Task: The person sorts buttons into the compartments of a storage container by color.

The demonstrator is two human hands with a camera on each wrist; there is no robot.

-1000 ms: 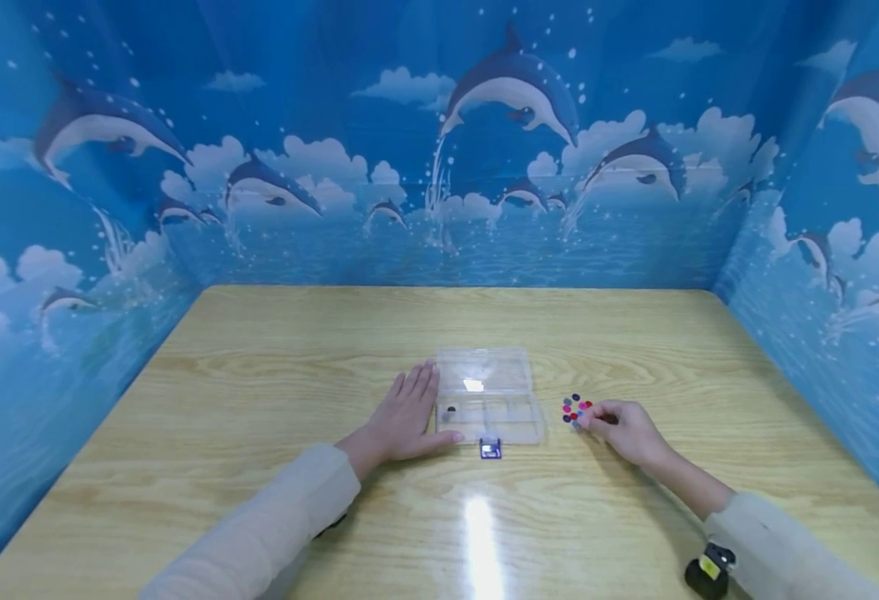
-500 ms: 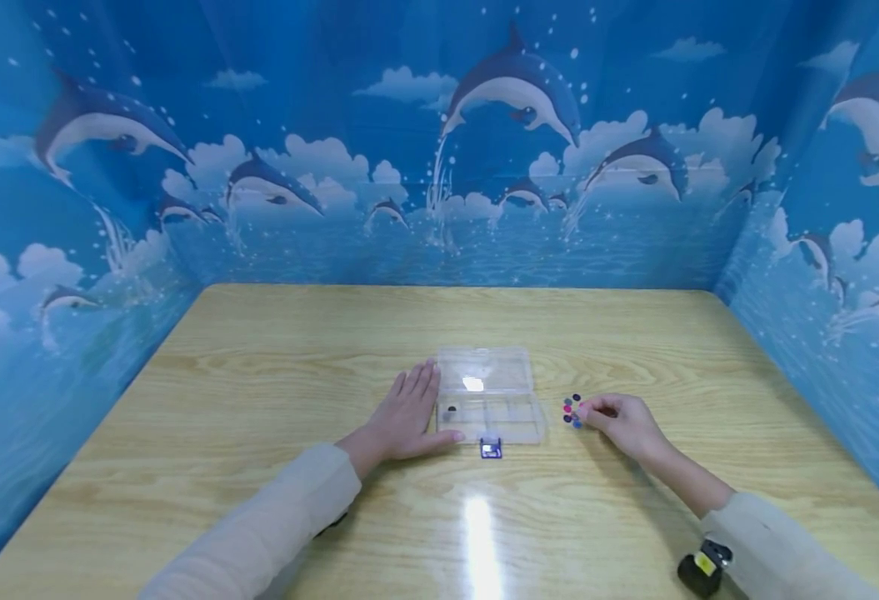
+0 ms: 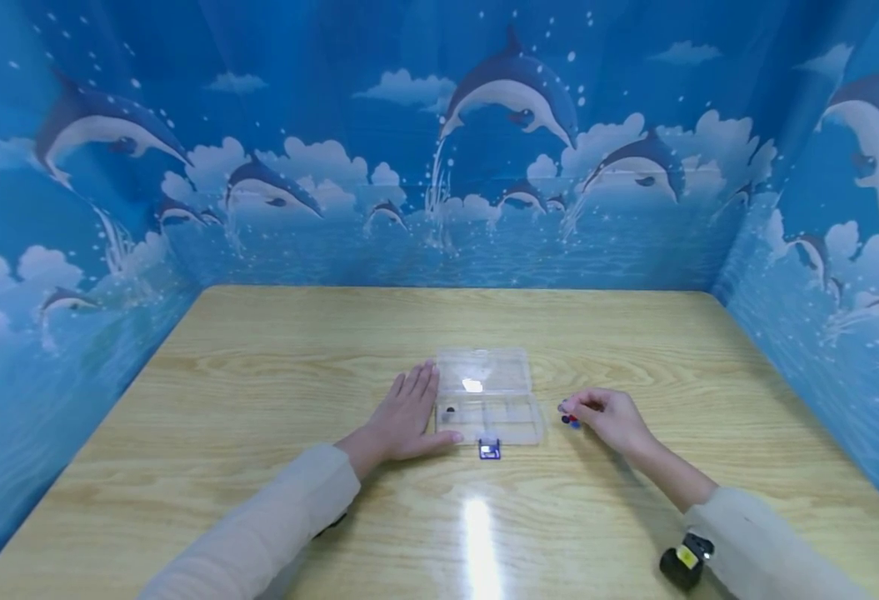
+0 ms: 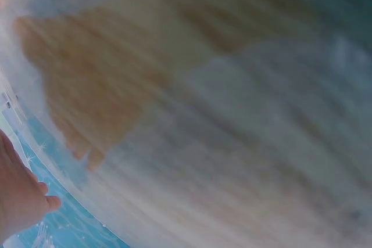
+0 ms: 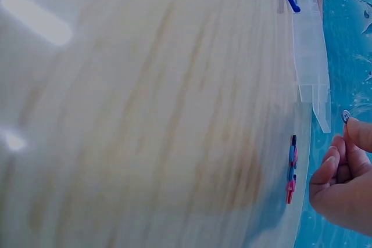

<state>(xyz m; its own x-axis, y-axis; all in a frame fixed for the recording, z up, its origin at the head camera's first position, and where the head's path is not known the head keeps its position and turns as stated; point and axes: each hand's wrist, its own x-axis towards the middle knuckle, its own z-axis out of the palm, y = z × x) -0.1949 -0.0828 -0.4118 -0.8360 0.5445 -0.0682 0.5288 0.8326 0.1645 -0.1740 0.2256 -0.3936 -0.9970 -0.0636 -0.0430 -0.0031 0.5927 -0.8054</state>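
A clear plastic compartment box (image 3: 512, 430) lies with its lid (image 3: 487, 360) folded back and its blue latch (image 3: 489, 450) towards me. In its left compartment is a dark button (image 3: 450, 409). My left hand (image 3: 403, 423) rests with straight fingers along the box's left side, thumb at the front corner. To the right of the box, my right hand (image 3: 613, 418) pinches a small dark grey button (image 5: 346, 117) between thumb and finger, raised above the table in the right wrist view. Beneath it lies a small group of coloured buttons (image 5: 292, 169), partly hidden by the hand in the head view.
The wood-grain table (image 3: 319, 333) carries a bright light reflection in front of the box. A blue dolphin-print curtain (image 3: 379, 233) encloses the back and sides. A black wrist device (image 3: 685, 562) sits by the right sleeve.
My right hand has moved slightly left and up from the buttons, now with a grey button pinched. My left hand and the box have stayed in place.
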